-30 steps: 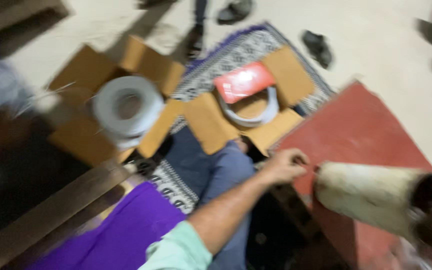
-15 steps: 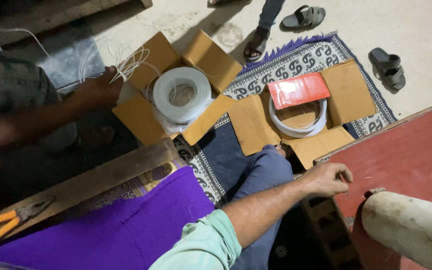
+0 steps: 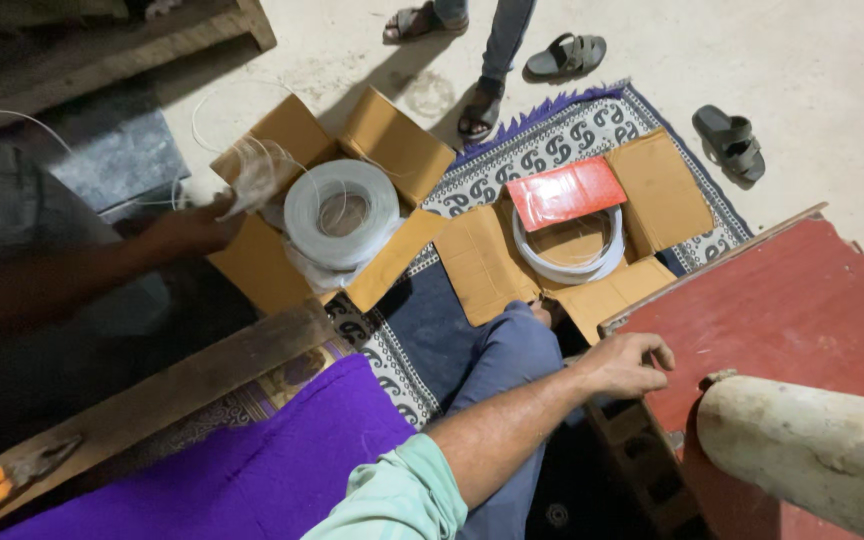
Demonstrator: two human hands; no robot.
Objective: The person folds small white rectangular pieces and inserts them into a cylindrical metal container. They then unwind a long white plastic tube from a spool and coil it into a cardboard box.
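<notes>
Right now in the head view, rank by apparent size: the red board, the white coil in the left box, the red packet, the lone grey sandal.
1. red board
2. white coil
3. red packet, close to the coil, ranking unsure
4. grey sandal

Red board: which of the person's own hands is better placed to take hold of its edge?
Probably the left. The left hand rests on the near edge of the red board, fingers spread; the right hand is out of view.
</notes>
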